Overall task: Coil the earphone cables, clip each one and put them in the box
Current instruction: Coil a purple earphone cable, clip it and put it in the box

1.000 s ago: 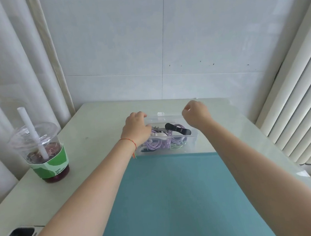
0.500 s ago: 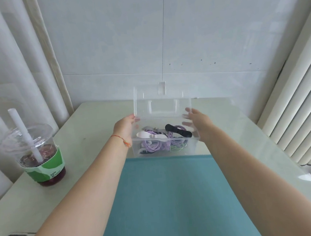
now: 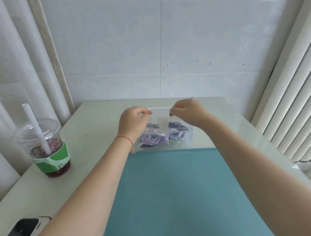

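Behind the teal mat (image 3: 178, 201), both hands, left hand (image 3: 132, 123) and right hand (image 3: 187, 113), pinch the clear box's lid (image 3: 160, 111); lowering it evenly should seat the latch (image 3: 162, 125).

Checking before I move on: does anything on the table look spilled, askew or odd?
Nothing stands out. The drink cup is upright, and the clear box sits square at the mat's far edge with both hands at its lid.

Clear plastic box (image 3: 188, 140) sits nr the table's far edge, just past the blue mat's far edge. Its clear lid (image 3: 160, 111) is tilted, partly down over it. Inside: coiled purple earphone cables (image 3: 153, 140), a green one (image 3: 174, 142), black clip (image 3: 179, 128) on top.
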### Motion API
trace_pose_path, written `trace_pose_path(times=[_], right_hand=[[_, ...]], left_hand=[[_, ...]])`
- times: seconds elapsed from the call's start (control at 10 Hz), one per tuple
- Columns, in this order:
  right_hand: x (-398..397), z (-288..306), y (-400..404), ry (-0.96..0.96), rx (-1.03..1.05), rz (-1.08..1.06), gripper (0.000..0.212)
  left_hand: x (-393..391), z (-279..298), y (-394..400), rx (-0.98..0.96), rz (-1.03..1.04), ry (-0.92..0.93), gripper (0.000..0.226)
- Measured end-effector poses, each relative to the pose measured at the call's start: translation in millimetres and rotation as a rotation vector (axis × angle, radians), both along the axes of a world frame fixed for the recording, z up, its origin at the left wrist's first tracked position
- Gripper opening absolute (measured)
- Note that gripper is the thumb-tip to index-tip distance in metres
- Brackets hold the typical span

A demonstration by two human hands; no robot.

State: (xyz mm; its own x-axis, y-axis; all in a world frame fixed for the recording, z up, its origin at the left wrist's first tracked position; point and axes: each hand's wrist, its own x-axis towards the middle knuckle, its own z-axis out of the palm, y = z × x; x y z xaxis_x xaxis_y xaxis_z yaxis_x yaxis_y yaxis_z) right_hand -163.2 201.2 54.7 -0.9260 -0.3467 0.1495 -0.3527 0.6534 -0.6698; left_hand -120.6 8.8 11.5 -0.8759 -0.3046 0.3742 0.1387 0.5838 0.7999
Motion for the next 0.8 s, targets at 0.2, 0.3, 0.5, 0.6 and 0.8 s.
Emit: trace_pose_path(times=[0.2,0.3,0.5,0.6,0.8], right_hand=[[15.2,-18.4,-8.2,0.172,0.174,0.068,0.02],[24.9,-21.4,-9.8,0.205,0.222,0.086,0.035],[32.7,-35.0,-17.5,0.412,0.411,0.029,0.04],[35.7,-40.9,-17.0,0.499,0.442,0.01,0.04],[36.0,-26.5,-10.9,0.331,0.21,0.027,0.051]], left_hand=[[8.8,-24.1,8.8,-0.319,-0.004,-0.001,0.031],[10.7,-25.8,10.3,-0.324,-0.014,-0.038,0.034],[9.9,-26.6,11.5,-0.318,-0.008,-0.034,0.034],[9.8,-26.5,11.3,-0.309,-0.005,-0.039,0.034],[11.6,-13.0,12.1,-0.333,-0.023,-0.035,0.033]])
